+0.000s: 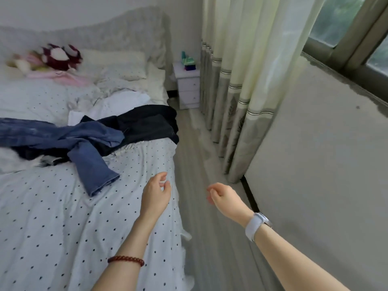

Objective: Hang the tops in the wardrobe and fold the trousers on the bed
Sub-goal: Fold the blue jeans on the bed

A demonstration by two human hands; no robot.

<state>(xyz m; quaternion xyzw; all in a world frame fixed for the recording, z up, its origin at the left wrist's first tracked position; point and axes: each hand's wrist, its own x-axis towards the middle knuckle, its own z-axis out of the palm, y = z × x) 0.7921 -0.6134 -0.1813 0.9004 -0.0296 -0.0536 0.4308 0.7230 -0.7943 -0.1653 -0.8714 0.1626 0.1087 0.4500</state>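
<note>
Blue jeans lie crumpled across the bed, one leg pointing toward the bed's near edge. A black garment lies beside and partly under them, at the bed's right side. A white garment lies behind the black one. My left hand hovers over the bed's right edge, fingers loosely curled, holding nothing. My right hand hangs over the floor beside the bed, fingers also loosely curled and empty. The wardrobe is out of view.
Pillows and plush toys sit at the headboard. A white bedside cabinet stands beyond the bed. Curtains and a grey wall under a window line the right side of a narrow wooden floor strip.
</note>
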